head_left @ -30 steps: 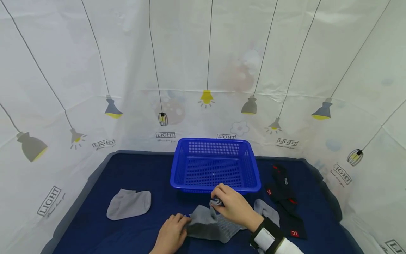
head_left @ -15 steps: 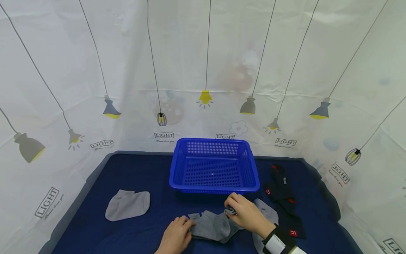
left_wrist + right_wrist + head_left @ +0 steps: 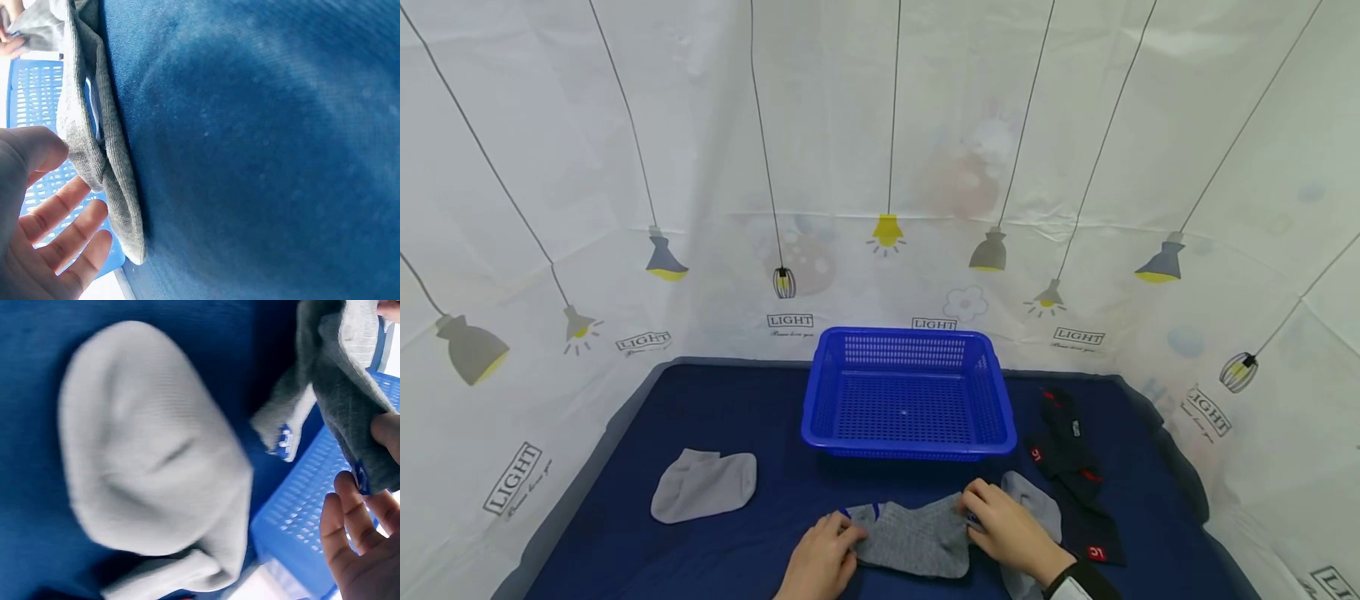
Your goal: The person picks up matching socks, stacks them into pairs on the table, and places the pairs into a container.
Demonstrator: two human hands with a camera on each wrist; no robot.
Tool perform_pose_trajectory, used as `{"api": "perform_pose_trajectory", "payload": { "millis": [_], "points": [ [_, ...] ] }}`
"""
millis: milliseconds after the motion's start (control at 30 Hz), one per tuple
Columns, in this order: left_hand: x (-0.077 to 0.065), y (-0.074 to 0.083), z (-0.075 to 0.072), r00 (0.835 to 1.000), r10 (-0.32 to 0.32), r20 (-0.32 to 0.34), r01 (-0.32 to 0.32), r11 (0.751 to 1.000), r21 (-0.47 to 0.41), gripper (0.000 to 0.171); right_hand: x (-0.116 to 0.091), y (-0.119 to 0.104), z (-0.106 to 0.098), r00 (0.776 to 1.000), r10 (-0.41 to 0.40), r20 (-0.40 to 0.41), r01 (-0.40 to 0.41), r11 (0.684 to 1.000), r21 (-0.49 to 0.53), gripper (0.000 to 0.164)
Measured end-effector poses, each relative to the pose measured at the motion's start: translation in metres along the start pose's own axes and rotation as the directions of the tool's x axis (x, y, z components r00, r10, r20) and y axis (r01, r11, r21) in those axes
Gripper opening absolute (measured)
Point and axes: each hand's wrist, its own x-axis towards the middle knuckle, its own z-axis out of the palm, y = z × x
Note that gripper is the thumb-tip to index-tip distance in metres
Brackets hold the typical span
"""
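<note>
Darker grey socks (image 3: 917, 542) lie stretched out in front of the basket, one partly over another. At their left end my left hand (image 3: 820, 557) pinches the sock edge between thumb and forefinger; its other fingers are spread in the left wrist view. My right hand (image 3: 1009, 527) pinches a cuff at the right end, and the right wrist view shows a blue label (image 3: 361, 477) on that cuff. Another labelled cuff (image 3: 284, 440) hangs beyond it. Beside and partly beneath my right forearm is a light grey sock (image 3: 1037, 502).
A blue plastic basket (image 3: 910, 447) stands at the back centre of the dark blue cloth (image 3: 760, 417). On the left lies a pale grey sock (image 3: 703, 487). Black socks with red marks (image 3: 1075, 467) lie on the right. A white printed sheet (image 3: 700, 167) encloses the cloth.
My right hand has moved right and toward me, drawing the cuff out, so the grey sock now lies flatter and longer. My left hand has stayed at its left end.
</note>
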Motion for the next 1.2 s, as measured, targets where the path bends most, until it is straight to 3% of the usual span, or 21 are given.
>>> {"api": "perform_pose_trajectory", "payload": {
  "millis": [200, 433, 633, 767, 867, 1067, 1200],
  "points": [
    [0.000, 0.000, 0.004, 1.000, 0.004, -0.002, -0.004, 1.000, 0.002, 0.023, -0.015, 0.009, 0.005, 0.995, 0.067, 0.079, -0.070, 0.997, 0.035, 0.032],
    [0.000, 0.001, 0.007, 1.000, 0.026, -0.014, -0.026, 0.999, 0.030, 0.022, -0.034, 0.017, 0.011, 0.997, 0.055, 0.052, -0.048, 0.990, -0.133, 0.046],
    [0.003, 0.002, 0.000, 0.999, -0.002, -0.032, 0.003, 0.999, 0.036, 0.018, -0.043, 0.019, 0.007, 0.991, 0.087, 0.099, -0.070, 0.984, -0.165, 0.054],
    [0.005, 0.003, -0.005, 0.994, -0.020, -0.106, 0.027, 0.998, 0.064, 0.016, -0.044, 0.019, -0.001, 0.991, 0.098, 0.089, -0.082, 0.982, -0.171, 0.049],
    [0.006, 0.002, -0.004, 0.986, -0.030, -0.164, 0.045, 0.995, 0.090, 0.017, -0.042, 0.017, -0.005, 0.996, 0.078, 0.036, -0.070, 0.979, -0.189, 0.043],
    [0.010, 0.004, 0.004, 0.985, -0.037, -0.169, 0.060, 0.990, 0.129, 0.019, -0.038, 0.011, -0.001, 0.994, 0.108, -0.036, -0.112, 0.981, -0.159, 0.035],
    [0.011, 0.010, 0.009, 0.981, -0.078, -0.179, 0.103, 0.985, 0.140, 0.020, -0.040, 0.010, 0.007, 0.992, 0.122, -0.035, -0.126, 0.981, -0.147, 0.032]
  ]
}}
